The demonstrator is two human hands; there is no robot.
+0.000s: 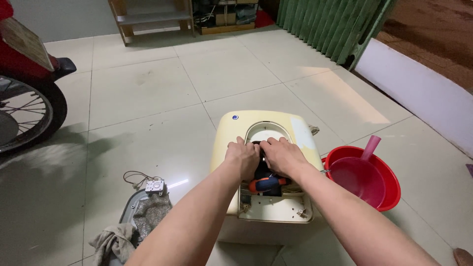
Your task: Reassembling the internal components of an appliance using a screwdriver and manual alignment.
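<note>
Both hands, the left hand [241, 156] and right hand [280, 153], sit side by side, fingers curled around a dark part [256, 146] inside the open cream box [236, 129] straight ahead on the floor [148, 98].

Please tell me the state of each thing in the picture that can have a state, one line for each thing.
cream appliance housing: lying on the tiled floor, opening uncovered, inner parts showing.
left hand: fingers curled inside the opening.
right hand: fingers curled inside the opening, close beside the left hand.
red basin: upright, with a pink scoop in it.
grey cover panel: lying on the floor apart from the housing, cloth on it.
green folding gate: partly folded.
</note>
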